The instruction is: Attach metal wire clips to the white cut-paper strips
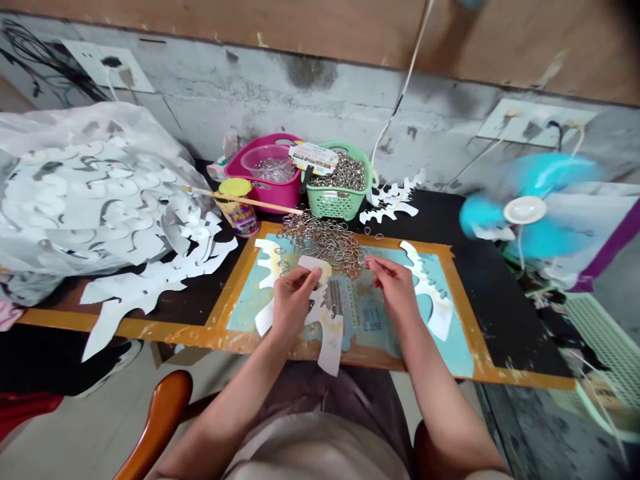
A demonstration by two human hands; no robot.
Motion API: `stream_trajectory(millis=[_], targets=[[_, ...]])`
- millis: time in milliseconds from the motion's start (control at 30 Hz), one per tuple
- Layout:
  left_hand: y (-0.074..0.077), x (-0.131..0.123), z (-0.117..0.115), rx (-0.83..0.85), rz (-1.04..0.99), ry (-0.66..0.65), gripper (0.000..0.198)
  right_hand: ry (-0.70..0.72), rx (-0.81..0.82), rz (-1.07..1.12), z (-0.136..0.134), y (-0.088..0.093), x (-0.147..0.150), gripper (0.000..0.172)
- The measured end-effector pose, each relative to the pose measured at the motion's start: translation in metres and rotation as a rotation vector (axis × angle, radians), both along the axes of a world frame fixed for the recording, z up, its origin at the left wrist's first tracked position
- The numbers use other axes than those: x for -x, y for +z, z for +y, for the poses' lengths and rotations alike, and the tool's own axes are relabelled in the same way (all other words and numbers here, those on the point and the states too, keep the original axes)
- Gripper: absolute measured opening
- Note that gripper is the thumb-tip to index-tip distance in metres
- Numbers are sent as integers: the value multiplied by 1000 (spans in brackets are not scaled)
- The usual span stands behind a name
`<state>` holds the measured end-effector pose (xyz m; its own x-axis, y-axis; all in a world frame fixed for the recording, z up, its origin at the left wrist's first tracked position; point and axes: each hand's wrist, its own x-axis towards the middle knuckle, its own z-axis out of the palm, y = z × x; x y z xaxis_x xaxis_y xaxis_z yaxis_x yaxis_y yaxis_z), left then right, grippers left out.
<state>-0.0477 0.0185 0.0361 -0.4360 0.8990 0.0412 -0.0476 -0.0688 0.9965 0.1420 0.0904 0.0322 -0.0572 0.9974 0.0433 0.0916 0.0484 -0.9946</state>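
My left hand (295,293) is closed, thumb and fingers pinching a white branched cut-out piece (330,337) near its top. The piece hangs over the front edge of the table, and a small metal ring shows on it. My right hand (393,283) is closed in a pinch on a small metal ring (369,260), just right of a heap of metal rings (330,243). Another white cut-out (440,313) with rings along its notched edge lies right of my right hand. One more white cut-out (270,267) lies to the left, partly hidden behind my left hand.
Behind the heap stand a magenta basket (263,193) and a green basket (333,202) holding rings. A yellow-lidded jar (241,217) has a wooden stick (265,202) across it. A bag of white cut-outs (90,193) fills the left; a blue fan (525,210) spins at right.
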Motion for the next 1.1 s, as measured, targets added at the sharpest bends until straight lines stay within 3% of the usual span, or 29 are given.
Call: stream_trajectory(millis=[300,533,733,833,967,1033,1100], targets=[[5,-1,1,16,-91,-81,33,30,21,-48,16,-3,-6,22],[11,-2,6,52,-306,-380,26,111,29,54,10,19,0,32],[7,-8,14,85,-475,-188,30,136,-7,96,-8,28,6,26],[5,-7,17,34,-391,-138,29,158,-57,124,-15,26,8,30],[7,6,19,-42,-184,-26,26,180,15,119,-25,16,-1,28],[8,15,20,-67,-140,2,27,263,101,92,-38,9,-7,29],[9,22,21,-83,-135,3,28,441,244,97,-54,2,-10,32]])
